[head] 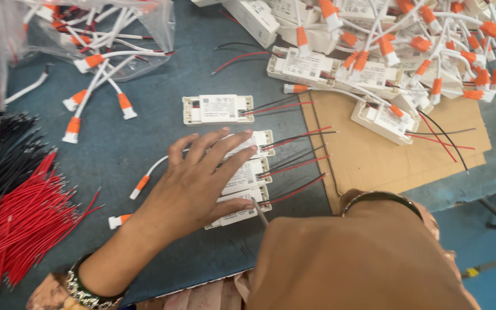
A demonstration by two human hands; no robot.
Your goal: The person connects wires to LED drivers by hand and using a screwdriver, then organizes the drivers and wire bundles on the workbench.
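Your left hand [193, 183] lies flat in the middle of the frame, fingers spread and pressing on a row of three white driver boxes [248, 175]. These boxes already have red and black wires coming out on their right side. A fourth white box [217, 109] lies just above them, apart from your hand, also with wires.

Your right hand [374, 252] is in the lower right of the frame, seen from the back and very near the camera. A thin metal tool tip [260, 212] comes out from it toward the lowest box, but I cannot tell how the fingers hold it.

In my judgement, much work is left. A big pile of finished boxes [386, 63] is at the upper right, above the cardboard sheet [374, 155]. Loose red wires [24, 229] and black wires [1, 149] wait at the left, and white cables with orange connectors [96, 86] at the upper left.
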